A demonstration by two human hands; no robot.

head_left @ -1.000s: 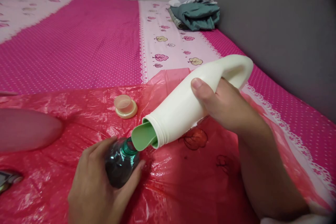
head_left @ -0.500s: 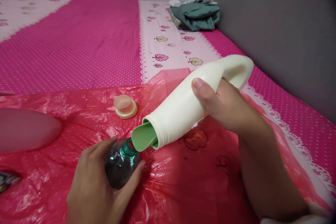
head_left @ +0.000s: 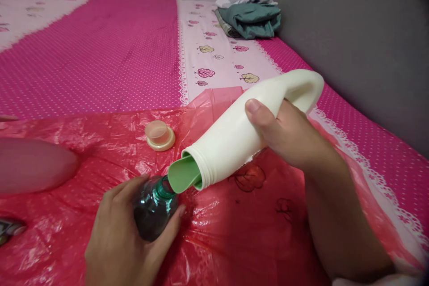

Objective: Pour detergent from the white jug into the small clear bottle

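Barely any change: left hand (head_left: 122, 237) drawn a touch nearer and leftward around the dark bottle (head_left: 154, 208); white jug (head_left: 246, 127) raised very slightly at its handle end.

A bed (head_left: 100, 53) dressed in a pink polka-dot sheet with a pale tree-print band carries a crinkled red plastic sheet (head_left: 241, 228) across its near side. A beige cap (head_left: 160, 135) lies on the plastic, and folded teal and grey clothes (head_left: 251, 18) sit at the far corner.
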